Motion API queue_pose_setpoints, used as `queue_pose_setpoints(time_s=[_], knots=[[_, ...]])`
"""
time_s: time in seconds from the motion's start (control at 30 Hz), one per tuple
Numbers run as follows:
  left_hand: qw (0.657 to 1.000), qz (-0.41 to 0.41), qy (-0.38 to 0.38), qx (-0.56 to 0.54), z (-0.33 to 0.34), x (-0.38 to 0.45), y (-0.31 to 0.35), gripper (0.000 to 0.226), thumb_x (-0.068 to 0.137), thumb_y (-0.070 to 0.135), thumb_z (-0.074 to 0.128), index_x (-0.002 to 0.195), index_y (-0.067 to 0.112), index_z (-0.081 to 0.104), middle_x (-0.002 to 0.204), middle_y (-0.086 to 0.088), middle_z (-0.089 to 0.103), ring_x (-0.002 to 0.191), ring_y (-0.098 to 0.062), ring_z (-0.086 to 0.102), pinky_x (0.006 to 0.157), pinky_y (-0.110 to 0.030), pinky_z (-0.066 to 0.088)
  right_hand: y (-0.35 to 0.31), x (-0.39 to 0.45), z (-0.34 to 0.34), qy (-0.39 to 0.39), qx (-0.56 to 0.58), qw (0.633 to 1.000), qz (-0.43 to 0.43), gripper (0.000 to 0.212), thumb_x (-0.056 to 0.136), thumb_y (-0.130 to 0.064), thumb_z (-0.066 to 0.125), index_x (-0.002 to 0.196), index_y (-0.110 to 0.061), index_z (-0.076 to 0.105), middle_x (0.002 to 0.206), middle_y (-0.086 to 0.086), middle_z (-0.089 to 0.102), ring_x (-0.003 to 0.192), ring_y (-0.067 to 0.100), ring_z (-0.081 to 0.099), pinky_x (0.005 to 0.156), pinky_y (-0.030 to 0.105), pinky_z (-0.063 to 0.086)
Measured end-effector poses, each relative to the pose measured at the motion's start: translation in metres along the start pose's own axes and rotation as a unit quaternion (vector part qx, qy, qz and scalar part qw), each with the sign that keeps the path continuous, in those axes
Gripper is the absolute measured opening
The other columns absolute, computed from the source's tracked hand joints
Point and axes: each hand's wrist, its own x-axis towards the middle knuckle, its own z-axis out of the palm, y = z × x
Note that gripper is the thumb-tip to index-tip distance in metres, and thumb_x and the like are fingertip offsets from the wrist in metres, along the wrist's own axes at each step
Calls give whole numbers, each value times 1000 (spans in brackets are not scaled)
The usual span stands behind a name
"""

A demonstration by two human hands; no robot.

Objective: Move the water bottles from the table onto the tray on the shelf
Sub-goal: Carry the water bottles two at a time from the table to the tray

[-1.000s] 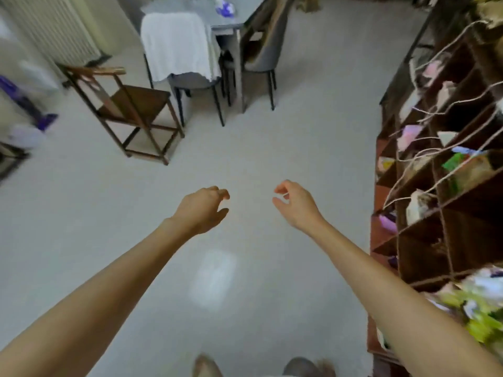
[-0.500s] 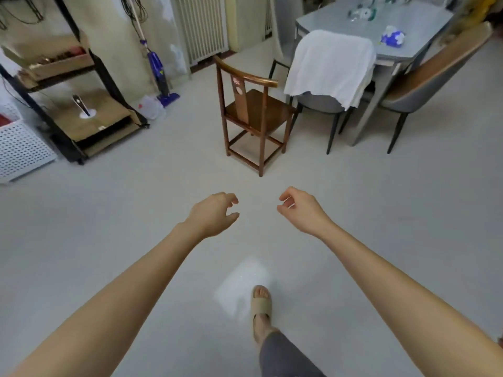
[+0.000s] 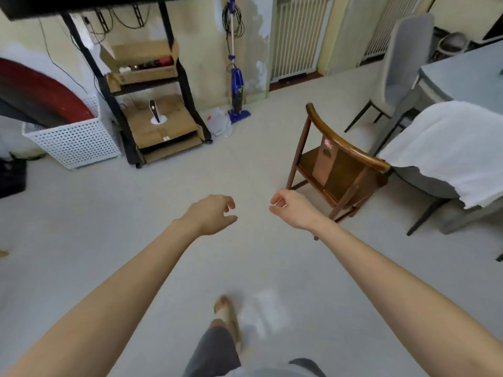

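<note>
Above the pale floor point(image 3: 81, 227), the left hand point(image 3: 208, 213) and right hand point(image 3: 292, 209) reach forward side by side, apart, each with fingers loosely curled and parted, holding nothing. Ahead at left stands a black shelf point(image 3: 152, 85) carrying cardboard boxes, with a white perforated basket point(image 3: 73, 142) beside it, while the grey tabletop point(image 3: 462, 80) lies far right behind a wooden chair point(image 3: 337, 164). No water bottles or tray can be made out.

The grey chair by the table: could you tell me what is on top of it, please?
A white towel lies draped over the grey chair, covering its back and most of the seat; anything beneath it is hidden.
</note>
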Motion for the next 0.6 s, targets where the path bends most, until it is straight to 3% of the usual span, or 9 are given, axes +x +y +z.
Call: queue_pose_setpoints(time_s=[0.17,0.27,0.4,0.6], knots=[[998,11,6,63,-75,142,-52,36,95,38,52,126,21,55,124,2,60,117,-20,53,87,-33,45,-31,155,-28,18,3,1000,-4,21,92,-23,56,108,-11,61,97,0,56,84,19,57,63,26,45],[996,32,10,84,-132,231,-63,37,94,38,53,126,20,55,125,0,62,113,-21,56,90,-36,49,-51,235,-63,29,30,999,10,21,93,-23,55,110,-11,60,101,1,56,68,17,56,49,18,45],[994,84,8,76,-203,342,-45,38,94,37,55,128,18,54,126,-2,61,111,-22,58,93,-36,50,-63,322,-123,77,44,995,36,24,94,-24,55,113,-10,60,111,6,61,96,20,59,75,24,43],[985,141,-21,94,-259,518,-15,39,95,37,54,129,19,53,128,0,60,112,-21,58,96,-38,48,-33,461,-200,131,70,985,88,24,94,-23,56,113,-10,61,102,1,57,90,16,55,75,24,42]])
